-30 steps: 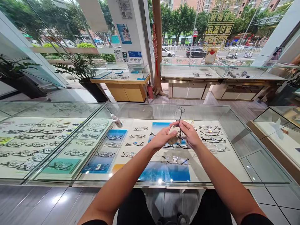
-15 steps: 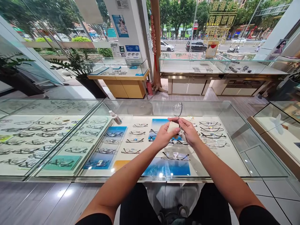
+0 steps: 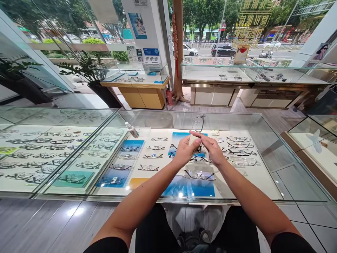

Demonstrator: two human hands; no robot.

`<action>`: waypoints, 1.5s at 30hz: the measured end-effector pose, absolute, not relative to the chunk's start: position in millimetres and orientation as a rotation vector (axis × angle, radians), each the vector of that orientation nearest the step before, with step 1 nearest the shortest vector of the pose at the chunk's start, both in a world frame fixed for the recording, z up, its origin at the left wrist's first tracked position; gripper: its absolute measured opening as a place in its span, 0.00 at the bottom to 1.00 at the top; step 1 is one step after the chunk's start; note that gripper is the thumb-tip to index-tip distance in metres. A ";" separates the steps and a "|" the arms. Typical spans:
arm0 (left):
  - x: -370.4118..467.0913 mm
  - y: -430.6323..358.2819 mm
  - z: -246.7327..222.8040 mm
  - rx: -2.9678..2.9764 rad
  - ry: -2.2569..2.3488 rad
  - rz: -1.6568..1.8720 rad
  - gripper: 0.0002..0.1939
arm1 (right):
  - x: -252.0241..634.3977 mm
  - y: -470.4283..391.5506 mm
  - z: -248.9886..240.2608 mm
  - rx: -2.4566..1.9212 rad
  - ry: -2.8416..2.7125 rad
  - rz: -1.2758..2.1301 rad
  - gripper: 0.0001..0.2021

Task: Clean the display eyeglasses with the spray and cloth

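Above the glass display case, my left hand and my right hand meet at a pair of thin-framed glasses. One lens stands up above the fingers; the lower part is mostly hidden between the hands. A pale cloth is bunched in my left hand, against the glasses. The fingers of my right hand are closed on the frame. A white spray bottle rests on the case to the left of my hands.
Rows of glasses lie inside the glass display case. Another case stands at the right. Across the floor are a wooden cabinet, a long showcase and a potted plant.
The view has shifted slightly. The upright lens has turned a little, and my hands have drawn closer together around the glasses and cloth.
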State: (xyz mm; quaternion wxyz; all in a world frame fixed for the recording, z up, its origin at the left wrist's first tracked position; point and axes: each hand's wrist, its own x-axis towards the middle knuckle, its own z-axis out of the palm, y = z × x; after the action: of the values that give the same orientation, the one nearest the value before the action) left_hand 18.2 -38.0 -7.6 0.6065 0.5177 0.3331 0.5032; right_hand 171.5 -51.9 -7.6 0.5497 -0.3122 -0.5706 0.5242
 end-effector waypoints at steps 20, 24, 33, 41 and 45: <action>2.2 -29.1 -3.0 1.417 0.612 0.857 0.33 | 181.4 -38.2 -14.1 -0.803 -0.943 1.410 0.20; 6.3 -30.6 -6.2 1.382 0.616 0.884 0.35 | 180.2 -39.8 -12.4 -0.798 -0.944 1.427 0.21; 11.8 -35.1 -6.4 1.408 0.766 1.074 0.37 | 167.0 -48.2 -11.1 -0.750 -1.124 1.335 0.22; 12.4 -36.1 -7.2 1.463 0.824 1.206 0.38 | 169.9 -51.9 -5.1 -0.765 -1.240 1.307 0.23; 6.4 -33.1 -2.2 1.507 0.742 1.079 0.38 | 174.9 -48.2 -2.1 -0.773 -1.112 1.328 0.22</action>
State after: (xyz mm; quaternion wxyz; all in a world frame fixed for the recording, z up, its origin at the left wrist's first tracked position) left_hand 6.4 -33.1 -2.2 0.5416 0.6346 0.3123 0.4543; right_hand 174.9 -48.2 -2.1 0.5828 -0.3312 -0.4763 0.5690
